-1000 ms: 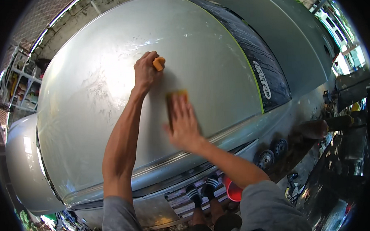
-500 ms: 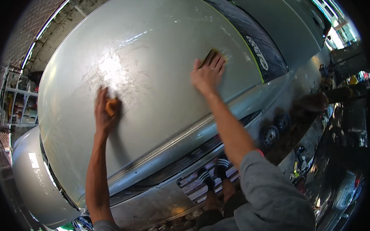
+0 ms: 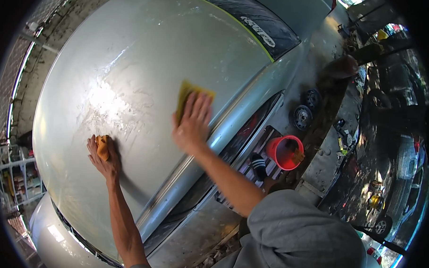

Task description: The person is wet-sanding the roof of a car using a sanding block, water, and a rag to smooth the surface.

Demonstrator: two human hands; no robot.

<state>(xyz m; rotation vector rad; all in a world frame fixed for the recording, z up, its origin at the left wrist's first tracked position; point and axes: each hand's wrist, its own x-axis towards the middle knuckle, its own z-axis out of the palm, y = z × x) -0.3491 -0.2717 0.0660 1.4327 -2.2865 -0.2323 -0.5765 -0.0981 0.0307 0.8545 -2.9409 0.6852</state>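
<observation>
Both of my hands are on the wet, silver-grey roof (image 3: 147, 103) of a car. My left hand (image 3: 107, 166) holds a crumpled orange cloth or sponge (image 3: 103, 149) between thumb and fingers, resting near the bright wet glare. Under my right hand (image 3: 195, 127) is a yellow sheet (image 3: 185, 89) with a dark patch, apparently an abrasive sheet, pressed to the roof near its side edge. That hand is slightly blurred. Its fingers lie across the sheet and hide much of it.
Beside my foot on a slatted stand is a red bucket (image 3: 285, 152) with something brownish at its rim. Two wheel rims (image 3: 302, 116) lie on the ground. The windshield (image 3: 248, 21) is edged with green tape. A metal rack (image 3: 20, 176) stands at left.
My right hand has swept the yellow sheet back from near the windshield toward my side of the roof. The left hand has shifted slightly. The view has turned, bringing the red bucket in.
</observation>
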